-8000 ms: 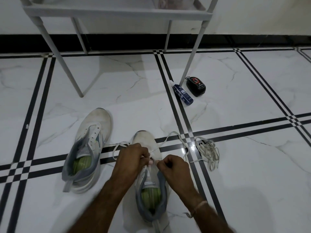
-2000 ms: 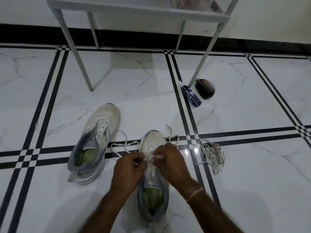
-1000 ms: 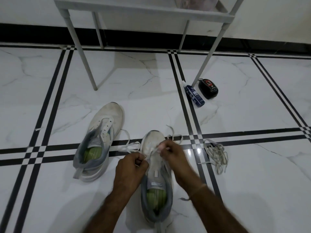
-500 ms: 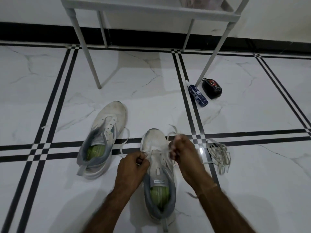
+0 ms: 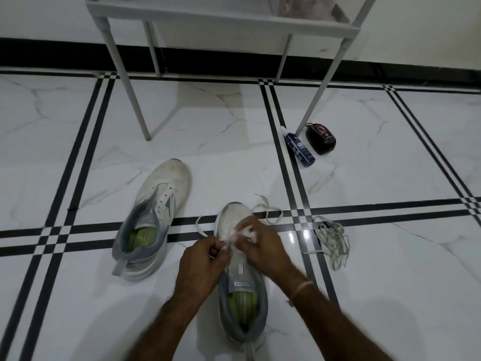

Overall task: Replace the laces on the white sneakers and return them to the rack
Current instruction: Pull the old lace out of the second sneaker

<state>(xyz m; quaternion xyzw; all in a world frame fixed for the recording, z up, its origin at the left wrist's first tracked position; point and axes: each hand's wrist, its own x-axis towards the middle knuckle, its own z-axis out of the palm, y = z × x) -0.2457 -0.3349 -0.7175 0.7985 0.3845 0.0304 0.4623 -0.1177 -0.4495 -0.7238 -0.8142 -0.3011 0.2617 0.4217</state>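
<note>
2 white sneakers (image 5: 153, 217), laces (image 5: 268, 212) loose

White marble-look floor tiles (image 5: 390, 282), glossy, veined in grey, crossed by paired black inlay stripes (image 5: 86, 225) with small checkered squares at the crossings. Black skirting band (image 5: 65, 52) along the foot of a pale wall (image 5: 46, 16). Against that wall, a white metal-legged stand (image 5: 208, 14) on slim tubular legs, casting a soft shadow. Bright glare spot (image 5: 303, 231) on the tile.

Both hands, left (image 5: 201, 259) and right (image 5: 263, 243), pinched shut, nearly touching.
</note>
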